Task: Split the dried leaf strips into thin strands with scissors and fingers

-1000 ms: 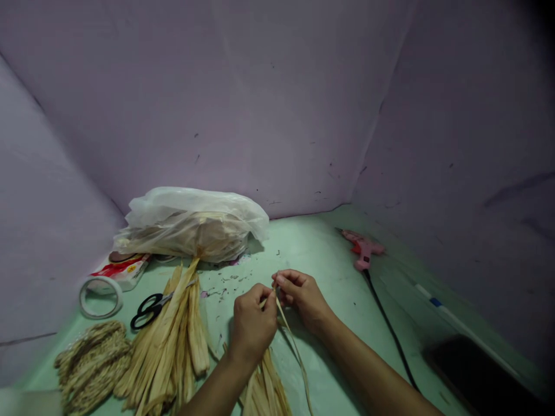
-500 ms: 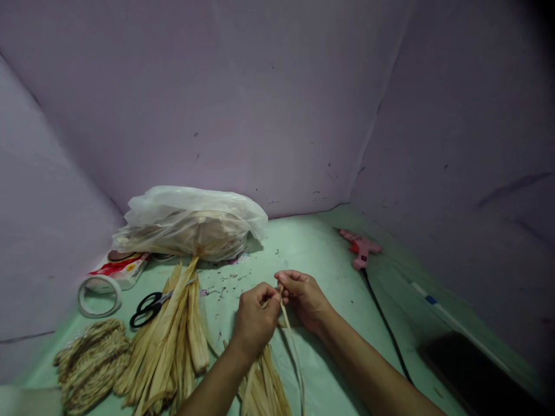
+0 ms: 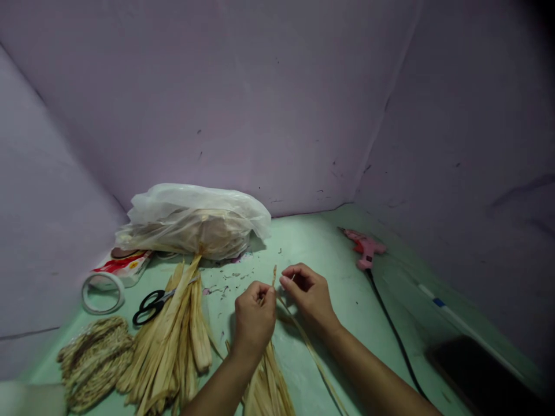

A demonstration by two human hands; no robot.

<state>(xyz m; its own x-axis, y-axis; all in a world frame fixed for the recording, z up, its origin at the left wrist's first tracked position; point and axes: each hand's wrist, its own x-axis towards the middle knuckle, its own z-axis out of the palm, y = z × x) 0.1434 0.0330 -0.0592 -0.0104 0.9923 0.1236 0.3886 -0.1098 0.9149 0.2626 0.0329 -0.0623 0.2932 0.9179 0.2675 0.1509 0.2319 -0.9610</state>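
Observation:
My left hand (image 3: 255, 315) is closed in a pinch on dried, straw-coloured plant-fibre strips. A short twisted tip (image 3: 274, 274) of the fibre sticks up above the thumb and forefinger. From the pinch, one long thin strip (image 3: 313, 349) trails down to the right, under my right forearm. My right hand (image 3: 310, 296) hovers just right of the tip, thumb and forefinger slightly apart with nothing visible between them. Below my left wrist lies a bundle of dried strips (image 3: 269, 384), partly hidden by the forearm.
Left on the green table (image 3: 303, 242) are a larger strip bundle (image 3: 167, 346), black-handled scissors (image 3: 150, 307), a braided coil (image 3: 96, 361), a tape roll (image 3: 103, 293), a red-white box (image 3: 125, 268) and a plastic bag (image 3: 195, 222). A pink glue gun (image 3: 367, 249) and dark flat object (image 3: 477, 370) lie right.
My right hand has let go of the fibre tip and moved slightly right, its fingers parting. The long strip now slants further right. My left hand keeps its pinch.

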